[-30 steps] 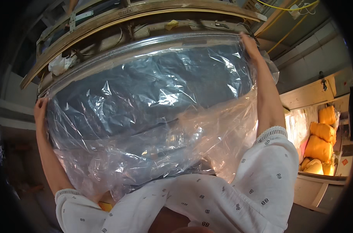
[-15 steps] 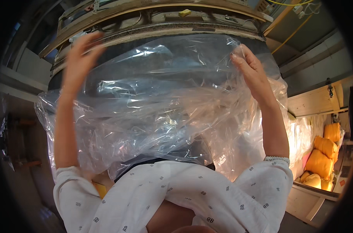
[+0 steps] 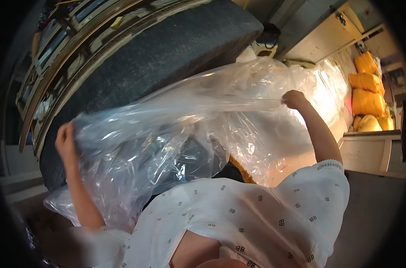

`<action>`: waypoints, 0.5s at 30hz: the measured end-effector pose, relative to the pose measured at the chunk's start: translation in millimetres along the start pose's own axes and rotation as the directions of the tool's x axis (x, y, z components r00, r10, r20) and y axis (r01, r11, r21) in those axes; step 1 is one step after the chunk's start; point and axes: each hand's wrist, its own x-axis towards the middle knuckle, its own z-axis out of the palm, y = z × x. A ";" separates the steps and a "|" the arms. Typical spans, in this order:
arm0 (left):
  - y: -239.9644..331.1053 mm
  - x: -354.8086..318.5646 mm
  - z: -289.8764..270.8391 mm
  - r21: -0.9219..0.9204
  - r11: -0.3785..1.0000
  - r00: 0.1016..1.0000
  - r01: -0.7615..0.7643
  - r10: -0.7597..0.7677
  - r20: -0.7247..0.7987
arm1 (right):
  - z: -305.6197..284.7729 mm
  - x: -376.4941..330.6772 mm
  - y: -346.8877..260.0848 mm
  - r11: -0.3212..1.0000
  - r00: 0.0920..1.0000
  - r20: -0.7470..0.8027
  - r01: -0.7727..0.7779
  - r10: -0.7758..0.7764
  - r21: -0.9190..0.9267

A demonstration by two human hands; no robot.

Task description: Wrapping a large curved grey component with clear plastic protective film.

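A large sheet of clear plastic film (image 3: 167, 120) is stretched between my two hands in front of my body. Its far edge runs from hand to hand, and crumpled folds hang down toward my lap. My left hand (image 3: 65, 142) pinches the film at its left end. Closed in a fist, my right hand (image 3: 295, 99) grips the film at its right end. Beyond the film lies a dark grey padded work surface (image 3: 140, 67), partly covered by the plastic.
Wooden rails (image 3: 64, 62) run along the far left side, with a small yellow block (image 3: 117, 22) among them. Several orange bundles (image 3: 368, 100) are stacked at the right, beside brightly lit plastic (image 3: 325, 91). A wooden panel (image 3: 321, 35) stands at the back right.
My view has turned to the right. Both hands have drawn the film back toward me, baring much of the grey surface. My left hand, open before, now grips the film.
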 end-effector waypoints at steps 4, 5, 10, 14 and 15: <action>-144.8 -43.0 -150.1 0.136 0.970 0.964 0.201 -0.171 -0.205 | 39.1 -18.7 46.1 0.970 0.968 0.138 -0.190 0.211 -0.152; -168.3 -54.7 -186.5 0.200 0.938 0.934 0.283 -0.222 -0.279 | 45.4 -6.2 59.6 0.962 0.968 0.099 -0.210 0.229 -0.172; -247.7 -51.1 -249.3 0.196 0.925 0.915 0.324 -0.254 -0.315 | -123.7 52.6 89.4 0.902 0.602 -0.687 -0.385 0.406 0.195; -323.6 -37.5 -256.8 0.131 0.849 0.817 0.512 -0.433 -0.381 | -289.3 89.4 51.4 0.271 0.243 -0.797 0.852 0.553 0.448; -325.7 -39.2 -244.8 0.149 0.859 0.838 0.489 -0.415 -0.355 | -312.2 63.8 0.9 0.410 0.176 -0.816 0.795 0.550 0.447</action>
